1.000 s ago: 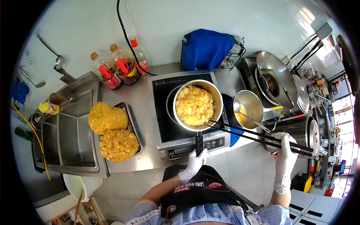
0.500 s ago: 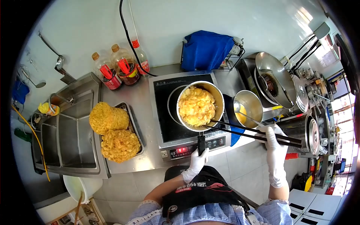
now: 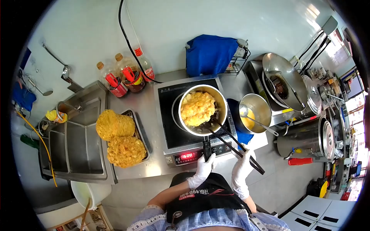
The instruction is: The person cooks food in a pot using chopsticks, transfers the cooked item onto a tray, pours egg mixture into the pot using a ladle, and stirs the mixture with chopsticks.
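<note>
My gloved left hand [image 3: 203,168] is closed round the black handle [image 3: 207,148] of a saucepan [image 3: 222,101]. The pan stands on an induction cooktop [image 3: 166,119] whose display is lit red. Inside it, a golden fried cake [image 3: 197,109] sits toward the left, with dark liquid showing at the lower right. My gloved right hand [image 3: 243,166] grips a pair of long black chopsticks [image 3: 230,144]. Their tips reach into the pan at its lower right, near the cake; whether they touch it I cannot tell.
Two browned cakes [image 3: 125,151] lie on a tray [image 3: 142,135] left of the cooktop, beside a double sink [image 3: 86,134]. Sauce bottles [image 3: 133,75] stand at the back. To the right are a pot [image 3: 255,106] with yellow liquid and a ladle, a wok [image 3: 285,77] and a tall steel pot [image 3: 300,139].
My right hand has moved left and down with the chopsticks, closer to the pan handle. The fried cake has shifted left in the pan, baring dark liquid. The cooktop display reading has changed.
</note>
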Motion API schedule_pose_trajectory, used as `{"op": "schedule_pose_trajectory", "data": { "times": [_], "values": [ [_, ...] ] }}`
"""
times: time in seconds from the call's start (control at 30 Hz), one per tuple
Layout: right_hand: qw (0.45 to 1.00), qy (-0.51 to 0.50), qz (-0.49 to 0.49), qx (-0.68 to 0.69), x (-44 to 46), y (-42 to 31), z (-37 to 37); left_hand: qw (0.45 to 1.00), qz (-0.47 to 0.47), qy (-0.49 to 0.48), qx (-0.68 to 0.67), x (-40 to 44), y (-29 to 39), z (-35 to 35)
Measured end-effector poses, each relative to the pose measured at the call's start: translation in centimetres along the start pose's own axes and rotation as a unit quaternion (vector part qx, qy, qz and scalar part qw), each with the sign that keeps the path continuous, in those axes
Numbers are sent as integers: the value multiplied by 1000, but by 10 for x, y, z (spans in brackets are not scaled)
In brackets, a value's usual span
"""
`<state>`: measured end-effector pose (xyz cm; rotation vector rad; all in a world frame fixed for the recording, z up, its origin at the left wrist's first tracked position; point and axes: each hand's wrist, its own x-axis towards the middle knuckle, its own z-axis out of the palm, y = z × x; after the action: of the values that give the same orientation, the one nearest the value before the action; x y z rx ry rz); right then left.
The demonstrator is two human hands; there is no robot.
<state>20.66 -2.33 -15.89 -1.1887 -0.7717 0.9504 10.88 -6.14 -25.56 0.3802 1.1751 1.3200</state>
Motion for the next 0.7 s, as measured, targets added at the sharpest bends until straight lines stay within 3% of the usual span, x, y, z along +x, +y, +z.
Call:
{"op": "schedule_pose_trajectory", "data": {
  "times": [0.33, 0.7],
  "values": [
    [996, -27, 12, 79, 17, 26, 19, 997, -82, 4, -5, -11, 30, 10],
    [990, -22, 31, 135, 32, 24, 29, 998, -58, -11, 31, -8, 28, 6]
  ]
}}
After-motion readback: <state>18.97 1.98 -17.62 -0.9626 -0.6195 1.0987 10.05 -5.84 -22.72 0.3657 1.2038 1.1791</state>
